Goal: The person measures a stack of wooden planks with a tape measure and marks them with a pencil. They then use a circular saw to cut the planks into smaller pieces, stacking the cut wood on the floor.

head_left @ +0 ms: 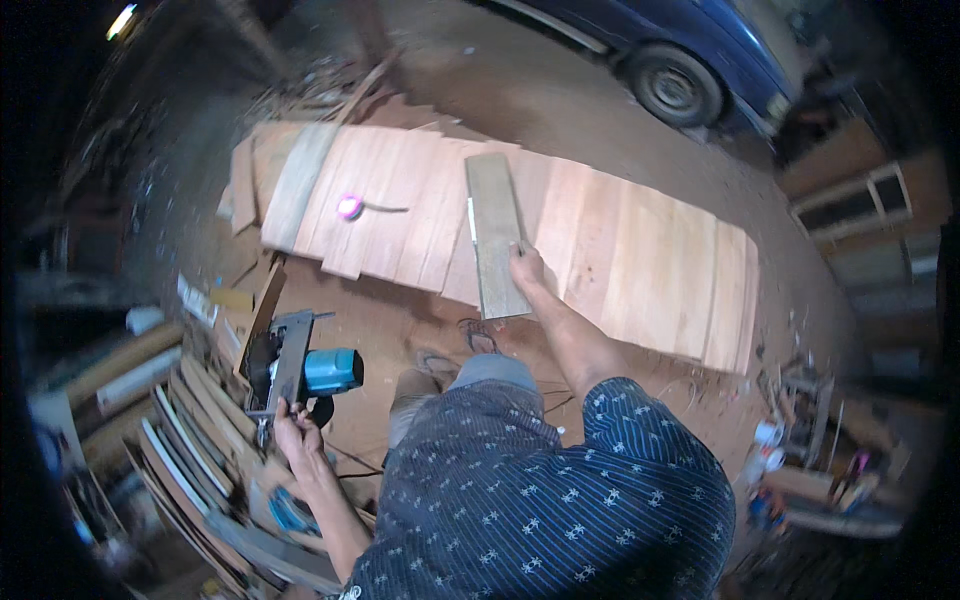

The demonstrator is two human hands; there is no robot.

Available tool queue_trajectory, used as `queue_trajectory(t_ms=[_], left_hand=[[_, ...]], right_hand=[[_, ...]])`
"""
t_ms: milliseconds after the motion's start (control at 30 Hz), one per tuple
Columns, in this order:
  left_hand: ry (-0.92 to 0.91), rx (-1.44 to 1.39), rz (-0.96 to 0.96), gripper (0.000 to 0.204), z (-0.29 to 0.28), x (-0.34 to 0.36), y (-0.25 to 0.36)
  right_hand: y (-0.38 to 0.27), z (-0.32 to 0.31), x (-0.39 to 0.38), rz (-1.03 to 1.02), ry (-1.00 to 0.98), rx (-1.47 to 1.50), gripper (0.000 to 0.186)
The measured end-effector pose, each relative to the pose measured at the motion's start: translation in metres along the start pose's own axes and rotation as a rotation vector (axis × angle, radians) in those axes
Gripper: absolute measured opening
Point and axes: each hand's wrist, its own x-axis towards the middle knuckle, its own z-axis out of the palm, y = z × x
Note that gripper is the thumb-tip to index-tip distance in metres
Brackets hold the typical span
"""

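My left hand [297, 432] is closed on the lower edge of the base plate of a circular saw [333, 371] with a teal motor housing. The saw is tipped so its plate stands on edge, beside the stacked lumber on the left. With my right hand [527, 266] I grip the right edge of a weathered grey-brown board [494, 225]. That board lies across or just above a row of pale reddish planks [400, 230]; I cannot tell whether it touches them. On the planks toward the left rests a pink tape measure [349, 207] beside a thin dark strip.
Curved wood pieces [190, 440] are piled at the left, close to the saw. Behind the planks a blue vehicle [690, 50] stands on the dirt floor. Scrap and small items [800, 470] lie at the right. A dark cord [352, 462] runs near my left forearm.
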Motion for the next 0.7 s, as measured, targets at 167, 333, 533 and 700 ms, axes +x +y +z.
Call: queue_trajectory(t_ms=[167, 333, 533, 700], left_hand=[[-0.172, 0.194, -0.11, 0.018, 0.147, 0.059, -0.027], [-0.433, 0.37, -0.195, 0.019, 0.259, 0.028, -0.073], [-0.71, 0.622, -0.257, 0.013, 0.316, -0.04, -0.102], [-0.77, 0.732, -0.295, 0.01, 0.329, -0.091, -0.144]], right_hand=[[-0.02, -0.035, -0.015, -0.04, 0.076, -0.477, 0.054], [-0.06, -0.009, -0.07, -0.08, -0.428, 0.395, 0.041], [-0.151, -0.063, -0.134, 0.236, -0.259, 0.927, 0.068], [-0.091, -0.111, -0.148, 0.24, -0.3, 0.875, 0.073]])
